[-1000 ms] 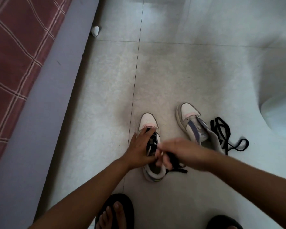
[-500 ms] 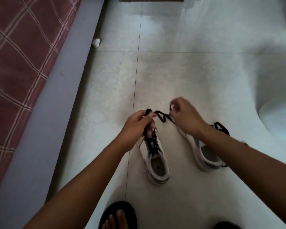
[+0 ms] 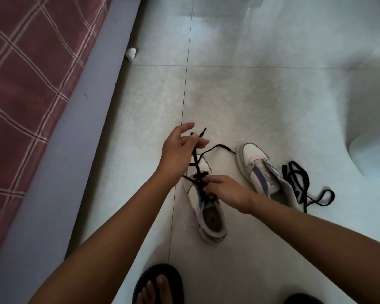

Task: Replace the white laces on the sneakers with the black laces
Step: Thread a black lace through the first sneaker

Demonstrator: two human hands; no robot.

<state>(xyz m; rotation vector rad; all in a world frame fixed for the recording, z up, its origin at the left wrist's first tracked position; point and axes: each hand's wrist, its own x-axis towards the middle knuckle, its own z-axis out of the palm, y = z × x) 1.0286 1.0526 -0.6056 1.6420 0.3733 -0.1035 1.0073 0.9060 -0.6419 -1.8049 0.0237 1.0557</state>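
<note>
Left hand [image 3: 180, 148] pinching black lace [image 3: 198, 170], right hand [image 3: 225, 189] seemingly on sneaker [image 3: 208, 216] eyelets.

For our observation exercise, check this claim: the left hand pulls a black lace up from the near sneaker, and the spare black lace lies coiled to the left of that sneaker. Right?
Not quite. The head view shows the left hand pulling the black lace up from the near sneaker, but the spare black lace lies coiled on the right, beside the far sneaker.

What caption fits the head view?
Left hand lifts black lace ends; right hand pinches lacing on near sneaker.
</note>
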